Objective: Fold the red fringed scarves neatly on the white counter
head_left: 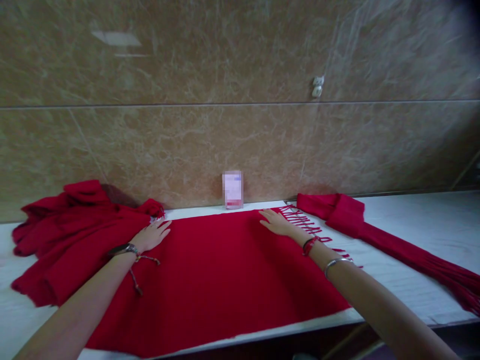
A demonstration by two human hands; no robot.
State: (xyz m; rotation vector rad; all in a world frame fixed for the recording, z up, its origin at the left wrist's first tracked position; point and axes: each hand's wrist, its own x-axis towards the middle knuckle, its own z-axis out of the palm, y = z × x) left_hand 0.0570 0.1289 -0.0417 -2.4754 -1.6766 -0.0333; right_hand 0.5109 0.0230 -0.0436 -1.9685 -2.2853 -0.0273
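Note:
A red scarf (221, 270) lies spread flat across a white table (405, 235), its fringe (303, 222) at the right end. My left hand (152, 235) rests flat on the scarf's left part, fingers stretched out, next to a heap of bunched red cloth (71, 230). My right hand (275, 221) lies flat with fingers out on the far right corner of the scarf, just beside the fringe. Neither hand holds anything. A watch and a cord bracelet sit on my left wrist, a red band and a silver bangle on my right.
Another red scarf (378, 235) lies folded and stretched along the table to the right. A small pink card (233, 189) leans against the brown marble wall (240, 100) behind the table. The table's front edge runs near the bottom of the view.

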